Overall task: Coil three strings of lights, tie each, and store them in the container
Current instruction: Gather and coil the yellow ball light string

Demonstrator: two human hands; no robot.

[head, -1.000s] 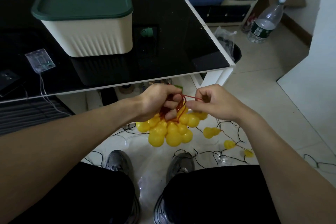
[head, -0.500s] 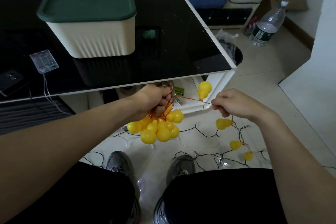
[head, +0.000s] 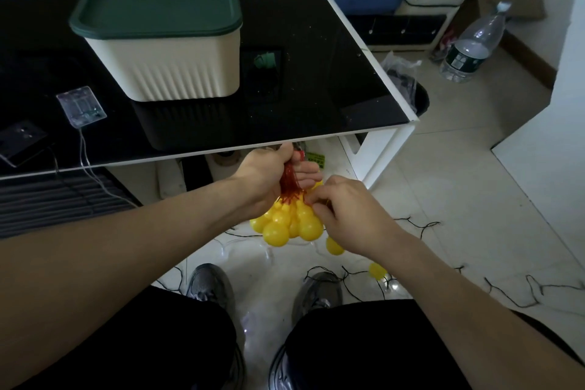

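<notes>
My left hand [head: 272,174] grips a bundle of red wire loops [head: 288,182] just below the table's front edge. From the loops hangs a cluster of yellow gourd-shaped bulbs [head: 286,226]. My right hand [head: 346,215] pinches the red wire at the right side of the cluster. Two more yellow bulbs [head: 334,246] trail below my right wrist on the floor side. The cream container [head: 171,70] with its dark green lid [head: 156,11] on stands closed on the black table. A black-wired string of lights [head: 506,290] lies loose on the floor tiles.
A black glass table [head: 332,79] with white legs stands in front of me. A clear battery box [head: 81,106] with thin wires lies on its left part. A plastic bottle [head: 471,44] and a black bin [head: 418,98] stand to the right. My shoes [head: 210,286] rest below.
My right hand, stretched out to the right with the red wire half a second ago, has come back to the cluster. The bulb that dangled on the stretched wire has joined the bundle.
</notes>
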